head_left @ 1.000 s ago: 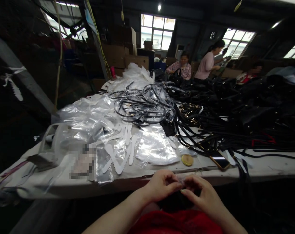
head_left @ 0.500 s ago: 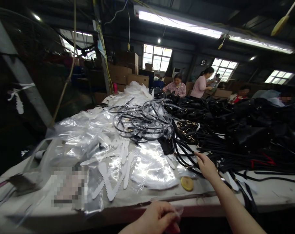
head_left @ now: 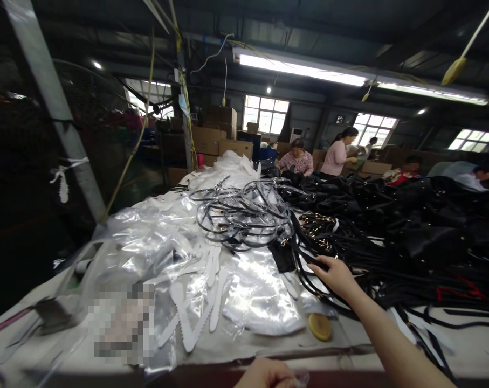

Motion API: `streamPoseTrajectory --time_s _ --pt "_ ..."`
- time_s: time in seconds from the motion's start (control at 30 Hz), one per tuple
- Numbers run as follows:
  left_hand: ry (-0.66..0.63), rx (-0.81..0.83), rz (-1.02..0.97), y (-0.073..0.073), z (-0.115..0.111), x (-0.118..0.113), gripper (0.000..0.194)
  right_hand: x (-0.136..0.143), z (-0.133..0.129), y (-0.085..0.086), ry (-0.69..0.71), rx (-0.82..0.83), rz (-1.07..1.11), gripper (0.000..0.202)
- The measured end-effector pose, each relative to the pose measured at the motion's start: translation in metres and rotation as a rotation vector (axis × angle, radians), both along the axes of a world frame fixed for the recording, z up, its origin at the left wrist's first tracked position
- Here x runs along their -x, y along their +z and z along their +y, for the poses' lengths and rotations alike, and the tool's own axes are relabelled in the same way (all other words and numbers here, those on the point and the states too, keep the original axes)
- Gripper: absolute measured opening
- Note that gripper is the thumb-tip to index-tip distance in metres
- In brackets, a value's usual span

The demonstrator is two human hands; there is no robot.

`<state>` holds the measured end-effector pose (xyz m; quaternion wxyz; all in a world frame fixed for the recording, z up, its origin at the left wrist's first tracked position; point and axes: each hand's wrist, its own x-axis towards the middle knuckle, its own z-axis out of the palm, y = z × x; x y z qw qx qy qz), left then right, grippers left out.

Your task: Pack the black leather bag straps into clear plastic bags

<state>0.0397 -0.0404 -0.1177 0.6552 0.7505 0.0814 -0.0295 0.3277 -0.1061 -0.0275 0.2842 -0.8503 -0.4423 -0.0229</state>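
Observation:
My right hand reaches out over the table and rests on a tangle of black straps with gold fittings; its fingers curl onto one strap. My left hand stays low at the near table edge, pinching a small piece of clear plastic. Loops of black straps wrapped in clear film lie just beyond the right hand. A round yellow disc sits on the table near my right forearm.
Clear plastic bags and white serrated paper strips cover the table's left side. Black bags pile up on the right. Other people work at the far end. A grey post stands at the left.
Both hands were together at my lap; the right hand has since reached forward onto the black straps, while the left stays at the table edge. The view has tilted upward.

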Motion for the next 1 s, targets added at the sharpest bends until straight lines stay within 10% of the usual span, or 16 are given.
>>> streamPoseTrajectory --time_s 0.27,0.43,0.6,0.77,0.87,0.93,1.0 --pt "0.226 -0.503 -0.397 0.052 0.002 0.003 0.038 0.079 -0.088 0.040 0.256 -0.031 0.024 0.024" --pt "-0.198 -0.714 -0.510 0.086 0.005 -0.007 0.015 0.124 -0.116 0.052 0.492 0.261 0.178 0.012" --pt "-0.430 -0.834 -0.478 0.089 0.005 -0.019 0.014 0.130 -0.144 0.064 0.491 0.415 0.131 0.017" --pt "-0.278 -0.934 -0.437 0.096 0.017 -0.030 0.017 0.020 -0.188 0.076 0.220 0.173 -0.207 0.036" --pt "-0.131 -0.981 -0.449 0.107 0.022 -0.036 0.020 -0.060 -0.213 0.092 -0.374 -0.164 -0.544 0.062" --pt "-0.012 -0.933 -0.460 0.117 0.021 -0.037 0.023 -0.080 -0.217 0.099 -0.817 -0.197 -0.513 0.055" --pt "0.098 -0.814 -0.477 0.127 0.017 -0.036 0.027 -0.061 -0.206 0.097 -0.804 -0.107 -0.276 0.050"
